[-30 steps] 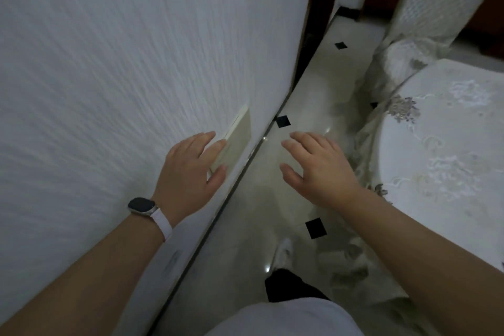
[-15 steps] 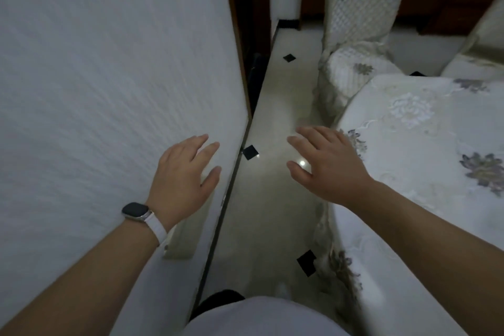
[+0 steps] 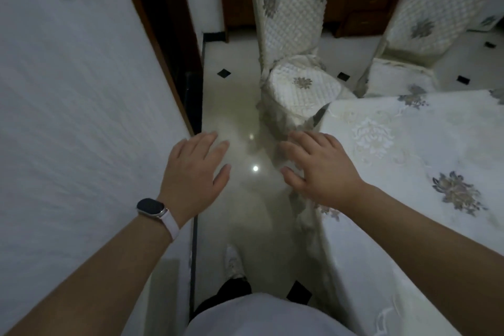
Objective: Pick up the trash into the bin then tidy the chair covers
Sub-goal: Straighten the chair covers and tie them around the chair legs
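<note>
Since the earlier frame the view has swung up, so a quilted chair cover (image 3: 291, 8) now shows whole at upper centre and a second chair cover (image 3: 433, 11) at upper right. Both hands hold nothing. The left hand (image 3: 193, 172), fingers straight and slightly spread, hovers in front of the white wall (image 3: 68, 90) at centre frame. The right hand (image 3: 321, 169), fingers loosely spread, hangs over the edge of the tablecloth (image 3: 409, 158). A watch (image 3: 151, 207) sits on the left wrist. The centre chair's covered seat lies just beside the table's corner, and the glossy floor (image 3: 237, 117) runs between wall and table.
</note>
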### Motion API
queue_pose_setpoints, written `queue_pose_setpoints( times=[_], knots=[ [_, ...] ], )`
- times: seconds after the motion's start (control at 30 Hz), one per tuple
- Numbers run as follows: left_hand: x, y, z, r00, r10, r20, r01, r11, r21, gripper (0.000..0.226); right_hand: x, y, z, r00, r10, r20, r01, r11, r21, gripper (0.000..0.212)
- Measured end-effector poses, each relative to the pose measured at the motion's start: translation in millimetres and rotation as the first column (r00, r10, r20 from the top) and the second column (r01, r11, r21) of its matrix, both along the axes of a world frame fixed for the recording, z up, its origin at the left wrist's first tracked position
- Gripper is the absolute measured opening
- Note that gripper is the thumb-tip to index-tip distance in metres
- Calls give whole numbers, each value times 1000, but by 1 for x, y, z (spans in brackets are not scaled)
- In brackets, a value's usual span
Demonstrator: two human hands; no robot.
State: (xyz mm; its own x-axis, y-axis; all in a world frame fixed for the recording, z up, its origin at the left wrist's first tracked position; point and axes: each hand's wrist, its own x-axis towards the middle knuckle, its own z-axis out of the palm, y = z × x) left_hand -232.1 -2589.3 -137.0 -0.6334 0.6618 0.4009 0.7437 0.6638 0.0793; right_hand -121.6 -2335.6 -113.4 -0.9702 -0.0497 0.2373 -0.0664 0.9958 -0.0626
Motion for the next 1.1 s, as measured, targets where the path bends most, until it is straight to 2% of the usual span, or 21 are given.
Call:
queue_pose_setpoints(
  times=[0.2, 0.33, 0.43, 0.63, 0.8, 0.97, 1.1],
  knots=[
    [-92, 21, 8, 993, -78, -85, 83, 996, 46, 40, -77, -16, 26, 998, -54, -37, 57, 994, 89, 49],
    [-133, 28, 17, 993, -91, -80, 97, 992, 80, 42, -112, -25, 28, 994, -108, -20, 109, 991, 75, 50],
    [-158, 27, 17, 999, -42, -25, 44, 994, 99, 43, -146, -25, 30, 994, -112, -23, 113, 990, 86, 50],
    [-199, 29, 19, 1000, -9, -4, 10, 998, 63, 42, -223, -21, 25, 997, -75, -29, 76, 996, 37, 52],
    [-252, 34, 21, 995, 81, 51, -80, 997, -15, 45, -288, -2, 6, 998, -6, -56, 5, 1000, -15, 52],
    [-325, 60, 21, 986, 145, 88, -136, 986, -96, 50, -366, 45, -1, 997, 23, -71, -25, 999, -34, 50],
    [-383, 110, 26, 991, 100, 91, -87, 987, -137, 50, -422, 94, 10, 996, 11, -92, -14, 999, -35, 50]
  ],
)
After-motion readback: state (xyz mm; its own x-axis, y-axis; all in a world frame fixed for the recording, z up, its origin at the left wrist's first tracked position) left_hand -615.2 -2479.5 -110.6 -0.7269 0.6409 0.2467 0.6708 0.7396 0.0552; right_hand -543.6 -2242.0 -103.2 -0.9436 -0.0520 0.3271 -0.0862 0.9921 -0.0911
